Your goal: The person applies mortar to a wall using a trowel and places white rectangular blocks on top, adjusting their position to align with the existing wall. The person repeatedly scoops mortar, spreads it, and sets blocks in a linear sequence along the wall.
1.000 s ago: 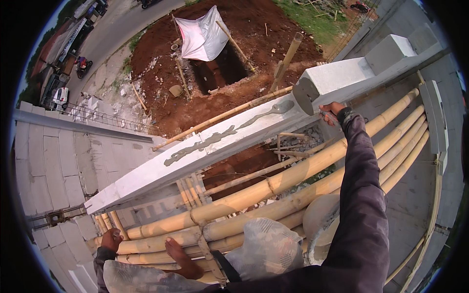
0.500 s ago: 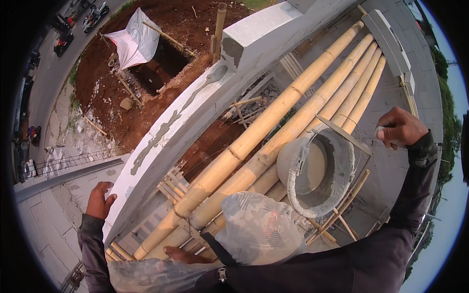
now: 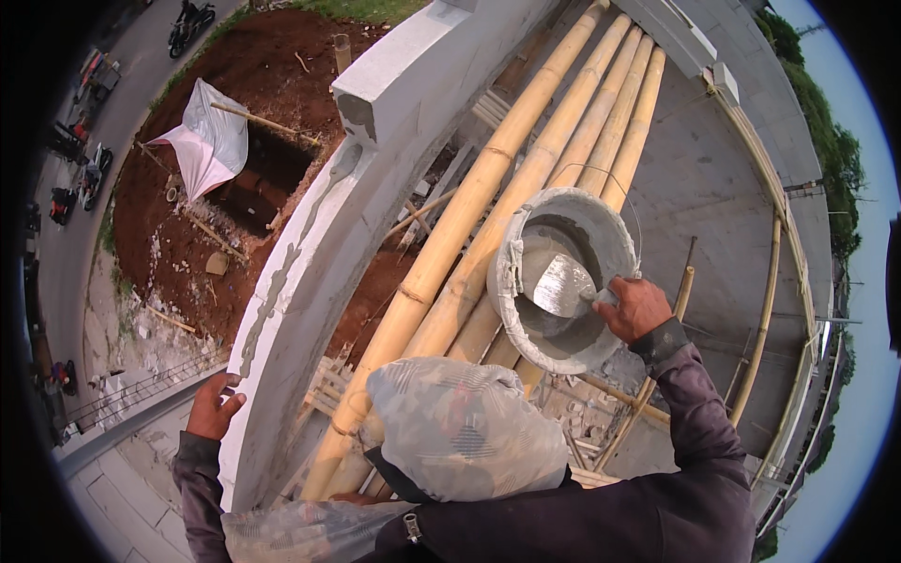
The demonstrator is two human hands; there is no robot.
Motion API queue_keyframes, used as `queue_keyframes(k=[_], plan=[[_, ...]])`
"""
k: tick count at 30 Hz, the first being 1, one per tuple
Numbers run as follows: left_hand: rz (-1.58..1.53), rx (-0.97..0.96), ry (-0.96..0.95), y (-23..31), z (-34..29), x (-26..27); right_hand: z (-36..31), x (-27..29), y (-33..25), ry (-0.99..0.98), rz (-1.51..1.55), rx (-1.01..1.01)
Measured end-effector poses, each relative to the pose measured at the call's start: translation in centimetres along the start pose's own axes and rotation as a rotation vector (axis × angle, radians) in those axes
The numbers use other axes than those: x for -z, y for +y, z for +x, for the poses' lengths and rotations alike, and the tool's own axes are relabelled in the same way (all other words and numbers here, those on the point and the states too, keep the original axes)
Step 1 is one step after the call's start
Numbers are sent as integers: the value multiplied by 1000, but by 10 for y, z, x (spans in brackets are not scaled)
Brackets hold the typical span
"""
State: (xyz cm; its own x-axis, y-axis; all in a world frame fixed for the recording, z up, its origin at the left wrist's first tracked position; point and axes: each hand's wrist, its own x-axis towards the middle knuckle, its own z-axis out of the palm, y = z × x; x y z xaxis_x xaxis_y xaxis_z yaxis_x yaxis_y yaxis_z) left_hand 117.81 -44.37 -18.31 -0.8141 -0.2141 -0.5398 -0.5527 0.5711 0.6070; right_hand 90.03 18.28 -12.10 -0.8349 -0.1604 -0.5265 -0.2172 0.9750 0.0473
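At the right edge of the bamboo poles (image 3: pixel 502 150), the right hand (image 3: pixel 640 310) has its fingers closed round a trowel (image 3: pixel 563 284); the blade, earlier across the rim of the bucket (image 3: pixel 605 235), is now inside. By the white wall's (image 3: pixel 302 272) left edge, the left hand (image 3: pixel 214 408) is loosely curled, perhaps touching it.

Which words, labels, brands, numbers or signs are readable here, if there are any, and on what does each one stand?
No text can be read.
Bucket, trowel and white wall: no lettering shows.
Patterned trousers: no letters can be made out.
Motorcycles on the road: too small and blurred to read any marking.
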Motion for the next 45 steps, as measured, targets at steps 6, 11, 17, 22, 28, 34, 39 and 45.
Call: queue_keyframes(k=[6, 11, 17, 22, 28, 34, 39, 45], plan=[[-43, 10, 13, 5, 0, -2, -9, 13, 18, 491, 410, 330], [7, 59, 92, 12, -26, 4, 82, 80, -58, 414, 224, 467], [-87, 191, 302, -31, -102, 14, 251, 84, -162, -62, 772, 841], [-121, 470, 458, -103, -230, -31, 421, 17, -214, -151, 228, 847], [-137, 995, 439, -147, -369, -132, 466, 33, -240, -94, 168, 730], [-108, 978, 371, -176, -356, -163, 388, 141, -233, -227, 624, 652], [-123, 668, 351, -169, -281, -115, 291, 221, -179, -290, 826, 675], [3, 353, 288, -157, -156, -23, 116, 249, -76, -274, 320, 374]])
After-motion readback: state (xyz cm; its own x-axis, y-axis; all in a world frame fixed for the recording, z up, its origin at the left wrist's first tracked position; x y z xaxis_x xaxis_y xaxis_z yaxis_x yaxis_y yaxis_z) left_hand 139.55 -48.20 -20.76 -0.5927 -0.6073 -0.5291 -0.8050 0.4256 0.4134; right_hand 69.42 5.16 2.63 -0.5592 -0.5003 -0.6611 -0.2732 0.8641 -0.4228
